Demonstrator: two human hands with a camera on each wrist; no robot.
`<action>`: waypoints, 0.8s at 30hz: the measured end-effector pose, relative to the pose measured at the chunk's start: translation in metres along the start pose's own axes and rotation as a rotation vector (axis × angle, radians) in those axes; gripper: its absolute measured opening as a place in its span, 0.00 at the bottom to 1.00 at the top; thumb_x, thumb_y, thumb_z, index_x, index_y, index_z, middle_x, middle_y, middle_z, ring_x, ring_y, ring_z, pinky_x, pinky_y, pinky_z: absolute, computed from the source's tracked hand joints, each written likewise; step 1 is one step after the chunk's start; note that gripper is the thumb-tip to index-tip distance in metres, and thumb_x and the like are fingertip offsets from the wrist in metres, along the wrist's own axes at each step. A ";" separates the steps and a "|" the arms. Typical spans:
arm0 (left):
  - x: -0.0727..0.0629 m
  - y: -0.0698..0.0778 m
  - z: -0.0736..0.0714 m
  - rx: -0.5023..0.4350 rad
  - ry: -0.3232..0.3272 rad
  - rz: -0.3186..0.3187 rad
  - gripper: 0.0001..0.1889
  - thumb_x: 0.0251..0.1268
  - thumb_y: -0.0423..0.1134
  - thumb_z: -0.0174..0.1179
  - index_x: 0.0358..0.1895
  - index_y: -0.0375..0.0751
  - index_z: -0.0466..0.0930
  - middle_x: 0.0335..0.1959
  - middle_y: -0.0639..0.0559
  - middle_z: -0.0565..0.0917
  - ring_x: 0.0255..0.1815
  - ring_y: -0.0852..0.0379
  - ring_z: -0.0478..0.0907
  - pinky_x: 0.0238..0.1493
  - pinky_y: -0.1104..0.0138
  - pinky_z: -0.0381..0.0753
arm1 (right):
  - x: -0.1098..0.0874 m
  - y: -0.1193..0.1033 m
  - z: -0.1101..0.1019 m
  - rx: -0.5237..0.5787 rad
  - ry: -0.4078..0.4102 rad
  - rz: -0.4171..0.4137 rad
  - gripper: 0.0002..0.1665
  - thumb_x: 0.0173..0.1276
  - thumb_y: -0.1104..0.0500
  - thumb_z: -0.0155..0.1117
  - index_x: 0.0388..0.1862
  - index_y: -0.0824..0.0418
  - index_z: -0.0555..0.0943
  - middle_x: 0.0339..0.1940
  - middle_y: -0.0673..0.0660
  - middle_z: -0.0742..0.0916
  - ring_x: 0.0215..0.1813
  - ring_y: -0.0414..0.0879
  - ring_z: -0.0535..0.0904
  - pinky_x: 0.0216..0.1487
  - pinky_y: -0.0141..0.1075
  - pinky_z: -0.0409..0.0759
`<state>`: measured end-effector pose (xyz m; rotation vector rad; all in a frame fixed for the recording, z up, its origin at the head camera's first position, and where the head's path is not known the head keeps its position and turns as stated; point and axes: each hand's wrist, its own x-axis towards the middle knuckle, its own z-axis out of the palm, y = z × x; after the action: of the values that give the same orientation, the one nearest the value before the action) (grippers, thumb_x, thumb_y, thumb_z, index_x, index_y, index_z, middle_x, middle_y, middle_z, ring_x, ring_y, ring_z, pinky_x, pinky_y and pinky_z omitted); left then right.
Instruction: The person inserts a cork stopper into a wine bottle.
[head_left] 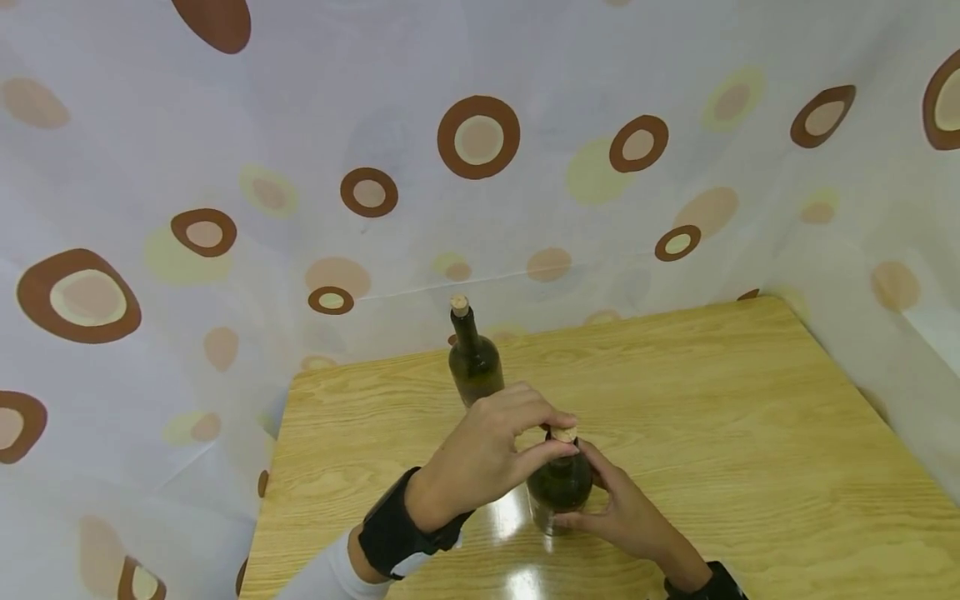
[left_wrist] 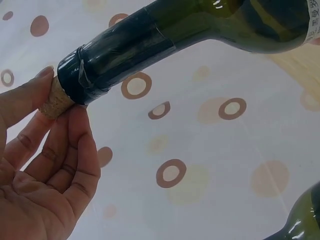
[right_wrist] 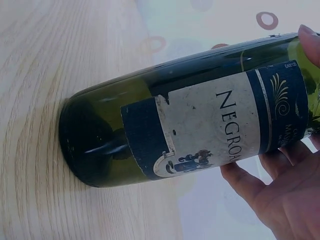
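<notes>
A dark green wine bottle stands on the table, its paper label facing the right wrist camera. My left hand reaches over the bottle's mouth and pinches a cork between thumb and fingers. The cork's lower end sits inside the neck and its upper part sticks out. Lower down, my right hand grips the bottle's body around the shoulder, thumb on one side and fingers on the other. In the right wrist view the bottle's base meets the wooden surface.
A second green bottle, with a cork in its mouth, stands upright behind my left hand near the back edge of the wooden table. A patterned cloth hangs behind the table and along its sides.
</notes>
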<state>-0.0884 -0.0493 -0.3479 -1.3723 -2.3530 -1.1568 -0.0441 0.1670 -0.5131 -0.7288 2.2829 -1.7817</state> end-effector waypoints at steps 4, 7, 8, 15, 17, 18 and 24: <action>-0.001 -0.001 0.001 -0.022 0.016 0.007 0.08 0.60 0.33 0.71 0.43 0.38 0.87 0.35 0.51 0.86 0.38 0.59 0.82 0.43 0.79 0.78 | 0.000 0.000 0.001 -0.001 0.000 -0.050 0.54 0.63 0.61 0.75 0.82 0.52 0.54 0.77 0.63 0.68 0.70 0.37 0.71 0.66 0.29 0.72; -0.002 -0.002 0.003 -0.051 0.027 -0.004 0.09 0.60 0.33 0.71 0.43 0.38 0.87 0.36 0.51 0.86 0.39 0.59 0.81 0.45 0.79 0.78 | 0.001 0.001 0.000 0.009 -0.002 -0.069 0.55 0.63 0.62 0.75 0.82 0.54 0.53 0.77 0.60 0.67 0.71 0.38 0.71 0.67 0.28 0.71; -0.002 -0.002 0.005 -0.056 0.033 -0.012 0.09 0.61 0.33 0.71 0.44 0.38 0.87 0.37 0.51 0.86 0.39 0.59 0.81 0.46 0.78 0.78 | 0.000 0.001 0.000 0.013 -0.005 -0.065 0.55 0.63 0.62 0.74 0.82 0.54 0.53 0.78 0.59 0.67 0.71 0.37 0.70 0.68 0.28 0.70; -0.021 -0.005 0.023 -0.060 0.138 -0.085 0.30 0.59 0.36 0.74 0.64 0.39 0.75 0.59 0.46 0.79 0.59 0.53 0.77 0.62 0.66 0.77 | -0.002 -0.003 0.003 -0.129 0.019 -0.048 0.61 0.61 0.58 0.77 0.83 0.54 0.49 0.77 0.64 0.66 0.73 0.44 0.68 0.69 0.25 0.66; -0.030 -0.007 0.033 -0.063 0.180 -0.115 0.39 0.57 0.37 0.75 0.71 0.40 0.67 0.67 0.44 0.73 0.66 0.49 0.72 0.66 0.60 0.74 | -0.005 -0.008 0.004 -0.230 0.061 -0.052 0.67 0.57 0.56 0.80 0.83 0.56 0.45 0.78 0.66 0.63 0.75 0.46 0.63 0.69 0.21 0.60; -0.036 -0.009 0.038 -0.069 0.200 -0.134 0.41 0.56 0.37 0.76 0.73 0.40 0.65 0.69 0.43 0.71 0.69 0.48 0.70 0.67 0.58 0.74 | -0.007 -0.011 0.005 -0.287 0.084 -0.070 0.70 0.55 0.55 0.82 0.83 0.58 0.43 0.79 0.68 0.61 0.76 0.47 0.61 0.70 0.20 0.57; -0.075 -0.011 0.076 -0.113 0.230 -0.311 0.42 0.62 0.42 0.72 0.76 0.41 0.60 0.77 0.42 0.60 0.77 0.41 0.59 0.69 0.45 0.69 | -0.015 -0.024 0.018 -0.426 0.226 -0.203 0.67 0.60 0.43 0.76 0.81 0.70 0.46 0.81 0.66 0.58 0.80 0.42 0.53 0.74 0.22 0.53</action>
<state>-0.0394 -0.0485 -0.4430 -0.8623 -2.4178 -1.4626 -0.0170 0.1539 -0.4978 -0.8915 2.8843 -1.5312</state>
